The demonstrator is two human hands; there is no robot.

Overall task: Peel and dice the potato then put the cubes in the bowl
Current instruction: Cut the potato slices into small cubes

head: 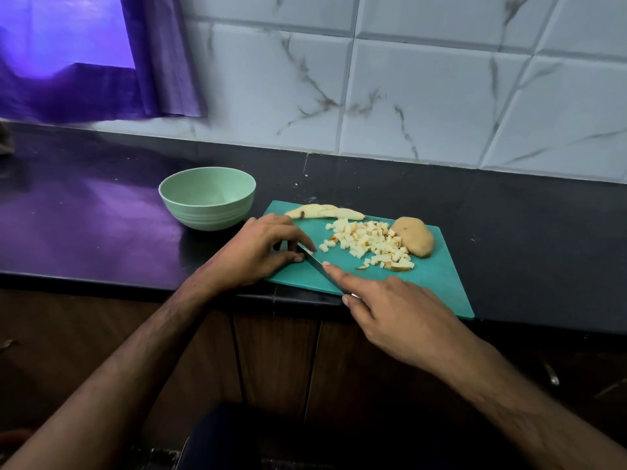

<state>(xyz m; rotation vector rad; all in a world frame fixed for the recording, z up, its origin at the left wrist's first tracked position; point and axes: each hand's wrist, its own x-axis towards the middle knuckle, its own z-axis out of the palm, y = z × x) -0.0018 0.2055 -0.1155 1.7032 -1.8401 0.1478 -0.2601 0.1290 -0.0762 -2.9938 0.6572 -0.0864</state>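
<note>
Right hand (400, 313): curled round the knife (317, 261) handle, which it hides; forefinger laid straight along the blade's spine. Blade runs up-left across the near-left part of the board (437, 283), tip under the left hand.

Left hand (261, 247): fingers bent, tips down at the board's left edge, right by the blade tip. It probably pins a small potato piece there, but the fingers cover it; cannot tell.

Cubes (368, 244): loose pile mid-board, pale, some with skin on, just right of the blade. None in the bowl as far as the view shows.

Potato (414, 240): unpeeled piece lying at the pile's right edge, touching it.

Slices (324, 212): a few long pieces along the board's far edge, behind the left hand.

Bowl (207, 201): pale green, upright on the dark counter (101, 225), just beyond the board's far-left corner.

Behind: marbled wall tiles (424, 96), purple curtain (101, 56) far left.
</note>
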